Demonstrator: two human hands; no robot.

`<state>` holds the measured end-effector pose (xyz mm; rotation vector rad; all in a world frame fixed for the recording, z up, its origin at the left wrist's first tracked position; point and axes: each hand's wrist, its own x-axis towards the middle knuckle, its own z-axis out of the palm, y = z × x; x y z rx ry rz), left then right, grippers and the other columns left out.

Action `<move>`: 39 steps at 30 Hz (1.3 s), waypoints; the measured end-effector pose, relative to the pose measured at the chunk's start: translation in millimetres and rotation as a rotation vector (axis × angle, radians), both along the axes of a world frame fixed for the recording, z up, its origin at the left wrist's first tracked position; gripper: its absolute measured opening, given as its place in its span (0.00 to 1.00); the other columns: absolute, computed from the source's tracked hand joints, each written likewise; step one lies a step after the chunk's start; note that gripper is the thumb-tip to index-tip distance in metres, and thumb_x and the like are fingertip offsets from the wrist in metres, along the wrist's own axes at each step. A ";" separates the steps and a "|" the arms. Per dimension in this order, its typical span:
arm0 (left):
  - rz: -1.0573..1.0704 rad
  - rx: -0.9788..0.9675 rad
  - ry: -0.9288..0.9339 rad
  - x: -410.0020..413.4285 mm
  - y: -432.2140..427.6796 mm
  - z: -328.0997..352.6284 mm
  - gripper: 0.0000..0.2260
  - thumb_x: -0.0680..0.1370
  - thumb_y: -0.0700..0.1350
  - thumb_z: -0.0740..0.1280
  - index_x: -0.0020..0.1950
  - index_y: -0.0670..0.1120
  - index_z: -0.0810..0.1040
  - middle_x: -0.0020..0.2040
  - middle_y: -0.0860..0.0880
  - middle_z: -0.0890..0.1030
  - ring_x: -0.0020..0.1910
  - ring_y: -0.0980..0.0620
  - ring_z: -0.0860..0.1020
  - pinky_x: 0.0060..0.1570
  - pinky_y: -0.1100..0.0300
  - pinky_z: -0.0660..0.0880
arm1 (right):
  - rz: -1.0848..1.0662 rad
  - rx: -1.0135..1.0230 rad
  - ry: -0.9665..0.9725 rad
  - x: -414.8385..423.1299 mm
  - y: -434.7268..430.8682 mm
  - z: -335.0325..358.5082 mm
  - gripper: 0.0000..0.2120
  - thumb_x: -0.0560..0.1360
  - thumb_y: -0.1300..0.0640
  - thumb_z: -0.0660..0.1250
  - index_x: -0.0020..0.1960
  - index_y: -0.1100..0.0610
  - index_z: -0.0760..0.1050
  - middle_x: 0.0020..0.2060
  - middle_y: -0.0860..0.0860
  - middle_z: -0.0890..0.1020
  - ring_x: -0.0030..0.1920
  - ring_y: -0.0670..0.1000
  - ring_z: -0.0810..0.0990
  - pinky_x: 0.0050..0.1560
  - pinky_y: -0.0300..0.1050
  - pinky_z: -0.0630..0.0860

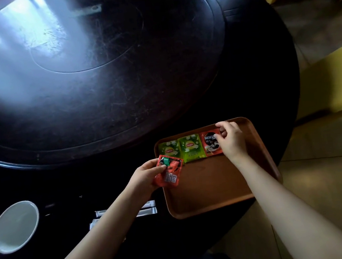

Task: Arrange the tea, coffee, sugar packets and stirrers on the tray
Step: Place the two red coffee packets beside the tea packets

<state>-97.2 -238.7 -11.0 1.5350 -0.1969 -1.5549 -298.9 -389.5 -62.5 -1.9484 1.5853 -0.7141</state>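
Observation:
A brown tray (pixel 210 190) lies at the table's near right edge. Along its far rim sit two green tea packets (pixel 169 149) (pixel 190 148) side by side, then a red coffee packet (pixel 210 143). My right hand (pixel 231 138) pinches the coffee packet's right edge, the packet lying flat on the tray. My left hand (pixel 145 177) holds a second red coffee packet (pixel 168 170), back side up, over the tray's left rim. White sugar packets (pixel 146 208) lie on the table left of the tray, partly hidden by my left forearm.
A white cup (pixel 15 227) stands at the near left of the dark round table (pixel 86 180). A raised turntable (pixel 96 73) fills the table's middle. Tiled floor and a yellow chair (pixel 334 82) are to the right.

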 end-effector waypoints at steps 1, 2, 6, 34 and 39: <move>-0.001 -0.007 0.000 -0.8 -0.6 0.0 0.08 0.74 0.33 0.62 0.47 0.43 0.78 0.41 0.44 0.82 0.31 0.53 0.82 0.30 0.60 0.80 | -0.014 0.005 0.004 -0.4 1.3 1.8 0.15 0.72 0.63 0.67 0.58 0.61 0.74 0.53 0.61 0.76 0.46 0.54 0.76 0.48 0.40 0.72; -0.006 -0.019 -0.003 -2.0 -1.6 -0.1 0.08 0.74 0.33 0.62 0.47 0.43 0.78 0.41 0.44 0.82 0.32 0.53 0.82 0.31 0.59 0.80 | -0.041 0.006 -0.004 -0.1 3.6 4.8 0.15 0.73 0.63 0.67 0.59 0.61 0.74 0.54 0.61 0.76 0.47 0.55 0.76 0.48 0.40 0.73; -0.003 -0.048 0.045 -9.1 -6.7 5.6 0.09 0.74 0.32 0.62 0.51 0.42 0.77 0.40 0.44 0.82 0.32 0.53 0.82 0.32 0.59 0.81 | 0.048 0.047 -0.280 13.6 32.6 29.5 0.13 0.73 0.59 0.63 0.56 0.63 0.76 0.49 0.58 0.80 0.44 0.47 0.76 0.49 0.42 0.77; 0.004 -0.118 0.042 -65.3 -19.9 19.8 0.06 0.71 0.36 0.68 0.47 0.42 0.82 0.37 0.46 0.85 0.35 0.52 0.83 0.35 0.63 0.80 | 0.031 0.609 -0.625 -17.5 88.9 68.0 0.02 0.72 0.61 0.68 0.45 0.55 0.78 0.42 0.53 0.83 0.41 0.48 0.82 0.37 0.30 0.76; -0.061 -0.118 -0.270 -68.9 -18.7 12.7 0.10 0.71 0.36 0.70 0.52 0.41 0.80 0.39 0.48 0.83 0.34 0.54 0.81 0.37 0.65 0.79 | -0.212 0.506 -0.587 -28.9 68.4 57.7 0.04 0.71 0.62 0.69 0.46 0.58 0.78 0.43 0.57 0.82 0.45 0.54 0.80 0.50 0.48 0.78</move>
